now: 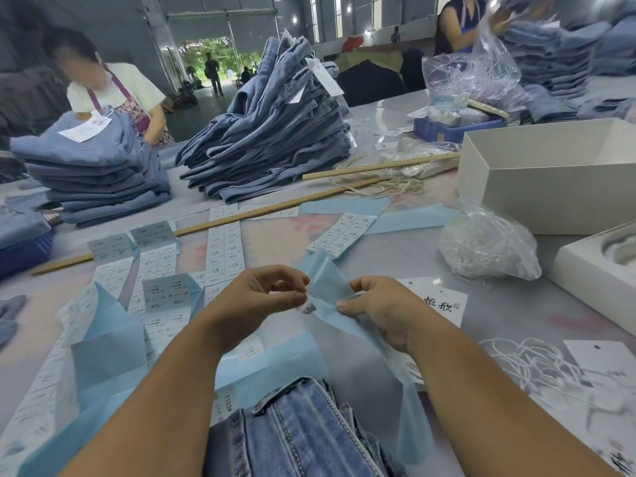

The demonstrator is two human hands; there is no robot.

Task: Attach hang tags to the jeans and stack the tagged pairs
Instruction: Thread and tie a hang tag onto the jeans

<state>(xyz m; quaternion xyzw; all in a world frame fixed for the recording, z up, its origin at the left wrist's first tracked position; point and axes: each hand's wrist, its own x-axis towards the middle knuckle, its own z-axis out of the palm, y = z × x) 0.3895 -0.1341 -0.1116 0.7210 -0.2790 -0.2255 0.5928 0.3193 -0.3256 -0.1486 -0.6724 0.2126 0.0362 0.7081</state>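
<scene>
My left hand [256, 301] and my right hand [382, 309] meet over the table, both pinching a light-blue backing strip [330, 287]. A small white sticker [307, 308] shows between my left fingertips and the strip. A folded pair of jeans [299, 432] lies right in front of me, below my forearms. A white hang tag [444, 301] with black characters lies just right of my right hand. White tag strings [537, 366] are scattered at the lower right.
Sheets of printed size stickers [223, 242] and blue backing paper cover the table ahead. Two long wooden rulers [261, 211] lie across it. Stacks of jeans [272, 132] stand beyond, a white box [550, 173] and a bag of strings [485, 246] at right. Other people work at the table's far side.
</scene>
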